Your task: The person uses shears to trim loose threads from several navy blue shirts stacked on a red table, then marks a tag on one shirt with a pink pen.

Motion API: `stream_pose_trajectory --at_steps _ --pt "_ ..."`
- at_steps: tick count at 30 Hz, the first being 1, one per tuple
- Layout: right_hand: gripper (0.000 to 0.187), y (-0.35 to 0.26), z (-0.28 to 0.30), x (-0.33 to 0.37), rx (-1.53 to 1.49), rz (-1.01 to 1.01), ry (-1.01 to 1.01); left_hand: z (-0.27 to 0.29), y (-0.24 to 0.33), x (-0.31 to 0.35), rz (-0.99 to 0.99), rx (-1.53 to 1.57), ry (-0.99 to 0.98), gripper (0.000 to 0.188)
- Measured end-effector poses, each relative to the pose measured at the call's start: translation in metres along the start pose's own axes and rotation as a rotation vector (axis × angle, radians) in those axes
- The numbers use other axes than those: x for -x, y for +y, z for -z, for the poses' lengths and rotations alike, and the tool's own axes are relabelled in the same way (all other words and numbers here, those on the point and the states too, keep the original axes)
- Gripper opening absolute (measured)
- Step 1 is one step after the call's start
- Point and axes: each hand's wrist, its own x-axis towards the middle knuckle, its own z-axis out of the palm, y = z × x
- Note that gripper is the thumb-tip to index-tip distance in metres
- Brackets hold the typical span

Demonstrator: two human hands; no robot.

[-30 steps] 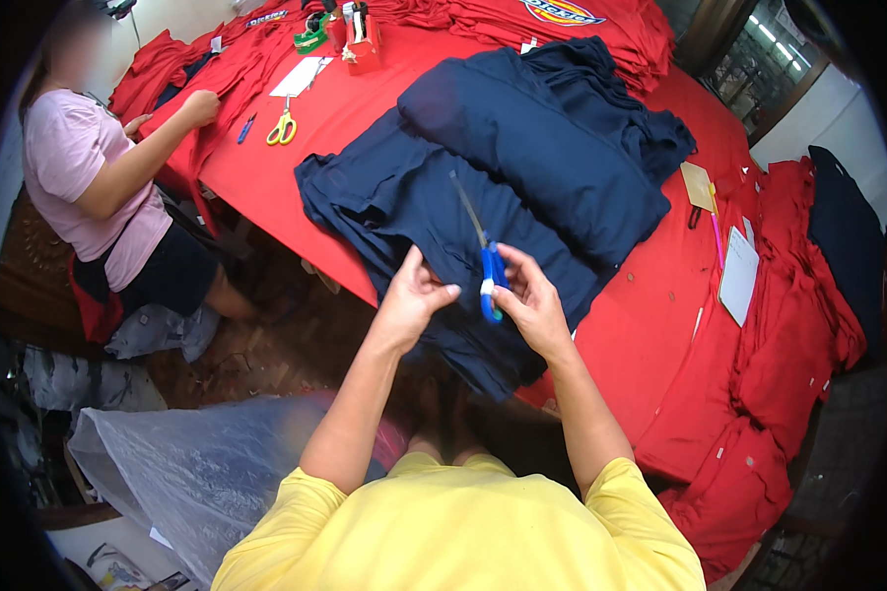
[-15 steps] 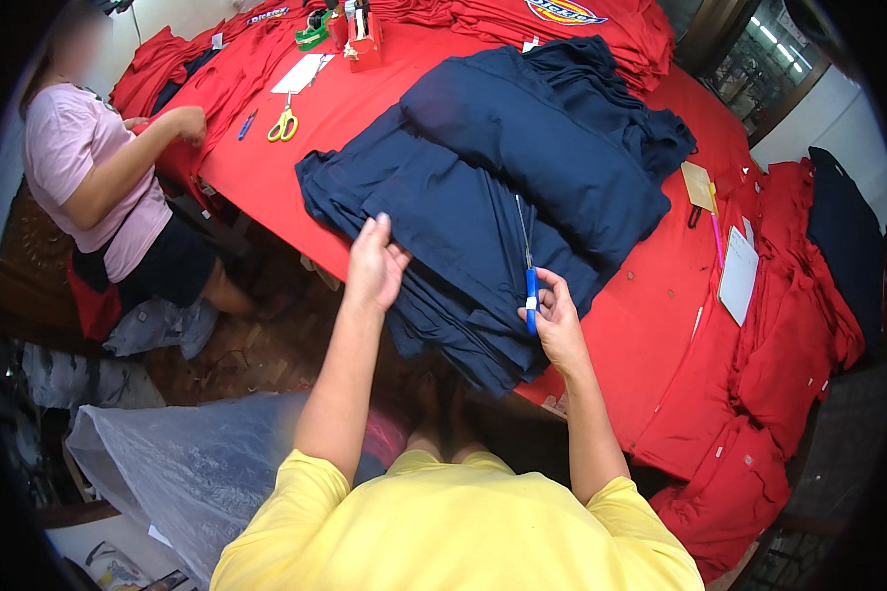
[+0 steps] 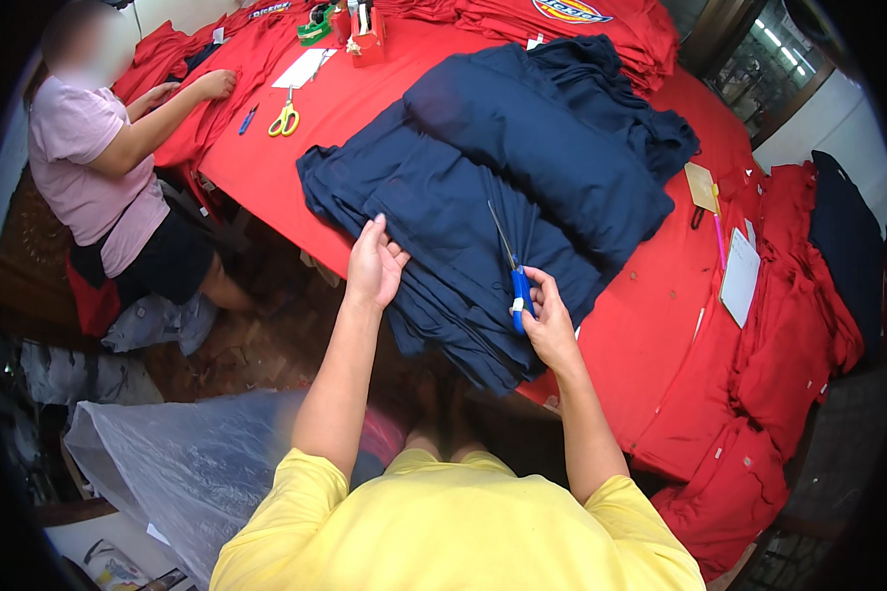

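Blue-handled scissors (image 3: 518,286) are held in my right hand (image 3: 547,320), their long blades pointing up and a little left over the dark navy cloth. That navy garment pile (image 3: 443,197) lies folded and layered on the red-covered table, its near layers hanging over the table edge. At the pile's left near edge is my left hand (image 3: 375,264), palm turned inward and fingers extended, with nothing in it. Whether its fingertips touch the cloth I cannot tell. A thicker navy roll of cloth (image 3: 522,128) lies across the pile's far part.
Yellow-handled scissors (image 3: 285,120), a white paper (image 3: 304,69) and a red holder (image 3: 367,39) lie toward the back. To the right are a white card (image 3: 740,280) and red garments (image 3: 779,355). A co-worker (image 3: 99,158) stands left. A clear plastic bag (image 3: 177,473) is below.
The scissors in my right hand have shifted left and tilted further left. My left hand has barely moved. The co-worker's arms now reach further over the red cloth.
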Motion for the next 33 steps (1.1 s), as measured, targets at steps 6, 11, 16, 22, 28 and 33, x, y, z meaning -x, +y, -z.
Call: stream_pose_trajectory --at_steps 6,11,16,22,28,33 --pt "0.057 -0.018 0.003 0.006 0.051 -0.064 -0.057 -0.004 -0.005 0.02 -0.005 -0.38 0.0 0.013" --pt "0.058 -0.024 0.006 0.004 -0.134 -0.157 -0.11 -0.021 -0.019 0.035 0.074 -0.693 0.044 0.031" --pt "0.053 -0.036 0.025 -0.006 -0.288 -0.277 -0.214 -0.027 -0.017 0.036 0.134 -0.451 0.109 0.024" --pt "0.058 -0.06 0.043 -0.022 -0.276 -0.14 -0.164 -0.047 -0.001 0.031 0.144 -0.161 0.133 0.022" --pt "0.06 -0.075 0.038 -0.036 -0.485 -0.152 -0.28 -0.057 0.034 -0.008 0.045 -0.239 0.124 0.024" --pt "0.058 -0.073 0.017 -0.025 -0.455 -0.142 -0.368 -0.065 0.046 -0.001 0.213 -0.36 -0.029 0.051"
